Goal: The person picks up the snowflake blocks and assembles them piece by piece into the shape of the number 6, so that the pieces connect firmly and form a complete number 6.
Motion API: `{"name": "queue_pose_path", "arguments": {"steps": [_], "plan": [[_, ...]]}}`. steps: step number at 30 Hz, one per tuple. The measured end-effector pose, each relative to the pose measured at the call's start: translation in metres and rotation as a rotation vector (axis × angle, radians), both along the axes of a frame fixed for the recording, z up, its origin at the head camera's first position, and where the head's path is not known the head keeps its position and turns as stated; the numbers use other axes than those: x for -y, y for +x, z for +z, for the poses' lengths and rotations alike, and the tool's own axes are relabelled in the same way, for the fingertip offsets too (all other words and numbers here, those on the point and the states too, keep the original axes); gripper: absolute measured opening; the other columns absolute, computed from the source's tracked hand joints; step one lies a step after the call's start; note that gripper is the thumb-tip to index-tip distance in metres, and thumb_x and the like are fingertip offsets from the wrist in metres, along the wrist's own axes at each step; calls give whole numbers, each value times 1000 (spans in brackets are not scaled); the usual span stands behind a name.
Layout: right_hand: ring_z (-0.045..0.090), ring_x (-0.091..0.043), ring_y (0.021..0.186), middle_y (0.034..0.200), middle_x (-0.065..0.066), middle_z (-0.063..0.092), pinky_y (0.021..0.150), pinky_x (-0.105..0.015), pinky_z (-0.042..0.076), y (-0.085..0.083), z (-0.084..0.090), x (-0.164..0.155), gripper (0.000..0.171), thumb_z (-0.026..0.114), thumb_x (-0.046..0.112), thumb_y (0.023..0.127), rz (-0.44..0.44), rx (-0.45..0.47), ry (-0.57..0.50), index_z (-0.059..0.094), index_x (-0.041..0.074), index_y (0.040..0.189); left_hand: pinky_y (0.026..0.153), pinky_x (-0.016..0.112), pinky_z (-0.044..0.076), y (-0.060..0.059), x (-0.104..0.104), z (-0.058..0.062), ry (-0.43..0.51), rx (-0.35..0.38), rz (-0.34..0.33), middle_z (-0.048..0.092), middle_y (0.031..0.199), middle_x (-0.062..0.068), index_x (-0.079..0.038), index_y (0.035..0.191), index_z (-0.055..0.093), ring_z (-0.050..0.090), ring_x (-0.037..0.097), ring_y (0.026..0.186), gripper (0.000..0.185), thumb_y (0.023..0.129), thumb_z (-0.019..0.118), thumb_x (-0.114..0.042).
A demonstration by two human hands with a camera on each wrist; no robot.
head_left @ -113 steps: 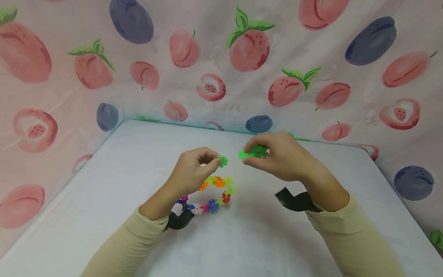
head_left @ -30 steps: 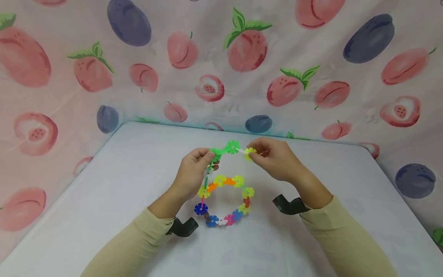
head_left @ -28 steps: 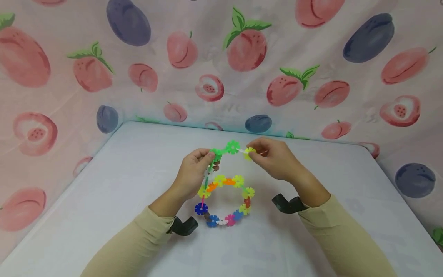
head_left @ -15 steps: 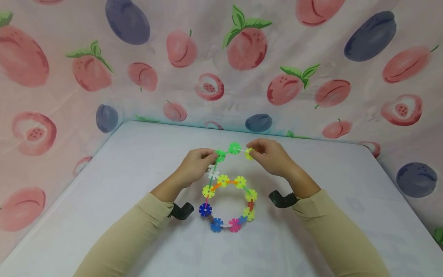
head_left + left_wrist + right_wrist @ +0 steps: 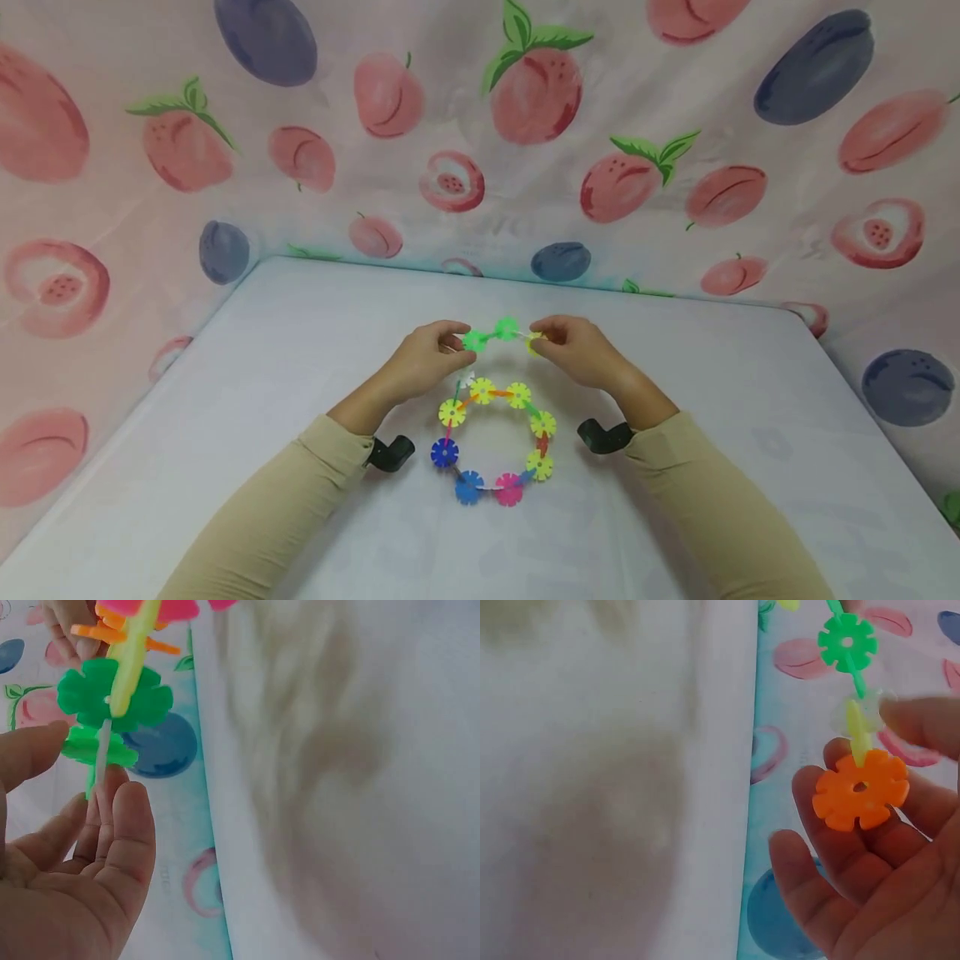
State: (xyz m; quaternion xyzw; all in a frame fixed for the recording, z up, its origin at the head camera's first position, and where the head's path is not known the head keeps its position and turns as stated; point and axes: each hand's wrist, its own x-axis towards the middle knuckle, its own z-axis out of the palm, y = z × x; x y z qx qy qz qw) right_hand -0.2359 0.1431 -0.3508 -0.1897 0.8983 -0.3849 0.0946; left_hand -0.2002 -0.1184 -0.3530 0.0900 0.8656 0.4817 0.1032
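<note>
A chain of flower-shaped plastic discs hangs between my hands, its colourful lower part forming a ring in the head view. My left hand holds it at a bright green disc, thumb and fingers on either side. The left wrist view shows the thumb at a light green disc, with a darker green disc above. My right hand pinches the chain by a yellow disc. In the right wrist view its thumb meets a clear disc, and an orange disc lies against the fingers.
A white-covered table lies beneath, backed by a fruit-print cloth. Black curved pieces are fixed at both wrists. Beige sleeves cover the forearms.
The hands have come closer together, and my left fingers have spread around the green disc. Earlier, the ring lay lower left, partly behind the left arm; now it shows between the arms.
</note>
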Motion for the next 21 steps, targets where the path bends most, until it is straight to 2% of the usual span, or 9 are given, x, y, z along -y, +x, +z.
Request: {"name": "queue_pose_path", "arguments": {"steps": [6, 13, 21], "plan": [[56, -33, 113, 125, -18, 59, 94, -46, 50, -2, -8, 3, 53, 64, 6, 89, 51, 51, 87, 52, -3, 140, 83, 38, 49, -3, 2, -6, -57, 49, -3, 62, 112, 7, -8, 139, 57, 58, 23, 100, 48, 95, 69, -23], [59, -31, 110, 124, -17, 61, 90, -43, 52, -1, -14, 5, 47, 61, 3, 91, 23, 23, 141, 54, -2, 138, 83, 37, 48, -4, 4, -12, -125, 65, -32, 62, 109, 6, -5, 137, 58, 57, 21, 96, 48, 94, 69, -23], [63, -33, 110, 122, -17, 64, 93, -44, 51, -1, -20, 6, 41, 56, 0, 93, 42, -17, 165, 57, -3, 133, 85, 40, 49, -5, 7, -17, -166, 72, -93, 62, 112, 9, -2, 136, 59, 58, 22, 99, 48, 94, 69, -24]]}}
